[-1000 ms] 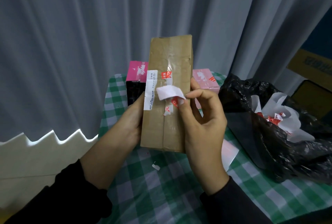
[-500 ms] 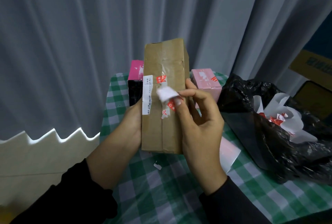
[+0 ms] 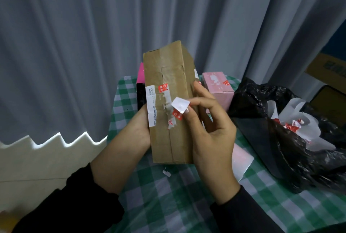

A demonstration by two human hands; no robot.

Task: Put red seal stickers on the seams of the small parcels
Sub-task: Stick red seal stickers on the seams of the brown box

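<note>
A tall brown cardboard parcel stands upright above the checked table. My left hand grips its left side. My right hand is at its right edge, thumb and forefinger pinching a red seal sticker with white backing against the taped centre seam. Torn red and white sticker remains run down that seam, beside a white label strip.
A pink box and a pink-and-black box stand behind the parcel. A black plastic bag holding white backing paper and red scraps fills the right. A pink sheet lies on the green checked cloth. Grey curtain behind.
The parcel has tilted with its top leaning left and turned slightly. My right hand's sticker has shifted a little lower and right along the seam.
</note>
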